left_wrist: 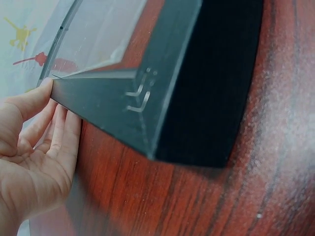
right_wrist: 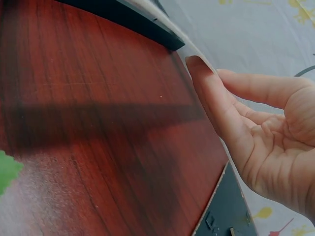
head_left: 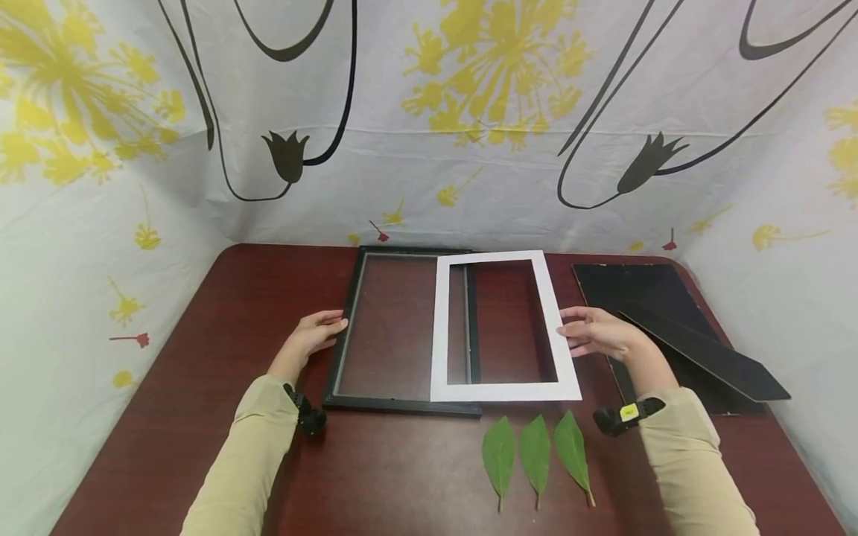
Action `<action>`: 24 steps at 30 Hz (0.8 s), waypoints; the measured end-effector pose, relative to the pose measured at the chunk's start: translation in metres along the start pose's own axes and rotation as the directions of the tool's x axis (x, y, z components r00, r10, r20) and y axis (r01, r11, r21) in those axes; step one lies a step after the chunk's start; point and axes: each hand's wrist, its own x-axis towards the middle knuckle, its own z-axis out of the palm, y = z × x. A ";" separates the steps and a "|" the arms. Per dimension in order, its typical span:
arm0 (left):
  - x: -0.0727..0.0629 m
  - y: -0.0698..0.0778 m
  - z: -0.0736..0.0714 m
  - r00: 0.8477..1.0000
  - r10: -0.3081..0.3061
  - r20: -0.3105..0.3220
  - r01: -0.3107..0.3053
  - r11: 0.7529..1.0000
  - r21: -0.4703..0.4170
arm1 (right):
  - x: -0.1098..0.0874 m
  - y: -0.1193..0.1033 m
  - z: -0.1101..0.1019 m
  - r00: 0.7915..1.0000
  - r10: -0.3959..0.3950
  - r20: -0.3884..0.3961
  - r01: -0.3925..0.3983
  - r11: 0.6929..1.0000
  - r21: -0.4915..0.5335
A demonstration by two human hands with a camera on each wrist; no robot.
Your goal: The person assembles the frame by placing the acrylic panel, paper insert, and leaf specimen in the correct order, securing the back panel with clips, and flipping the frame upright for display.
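A black picture frame (head_left: pixel 402 405) with a clear pane lies on the dark red table, face down, metal staples showing at its corner in the left wrist view. My left hand (head_left: pixel 315 333) grips the frame's left side (left_wrist: pixel 108 101), thumb on top and fingers below. On the right, a white picture mat (head_left: pixel 506 392) with a rectangular opening overlaps the frame's right part. My right hand (head_left: pixel 596 331) pinches the mat's right edge between thumb and fingers. In the right wrist view this edge (right_wrist: pixel 199 53) is raised above the table, past the frame's corner (right_wrist: pixel 172 42).
Three green leaves (head_left: pixel 535 454) lie in a row in front of the mat. A black backing board (head_left: pixel 637 286) with a fold-out stand (head_left: pixel 710 357) is at the right, under my right forearm. Patterned white cloth (head_left: pixel 402 179) hangs behind the table (head_left: pixel 389 476).
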 end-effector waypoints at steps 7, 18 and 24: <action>-0.001 0.000 0.001 1.000 0.001 -0.006 -0.001 1.000 0.006 | 0.005 -0.001 0.006 1.000 0.022 -0.014 -0.022 1.000 0.003; -0.003 0.002 0.002 1.000 0.002 -0.006 -0.001 1.000 0.015 | 0.011 -0.005 0.012 0.999 0.029 -0.012 -0.029 0.999 0.019; -0.002 0.002 0.002 1.000 -0.008 -0.007 0.008 1.000 0.026 | 0.017 -0.007 0.018 0.999 0.034 -0.011 -0.034 0.999 0.017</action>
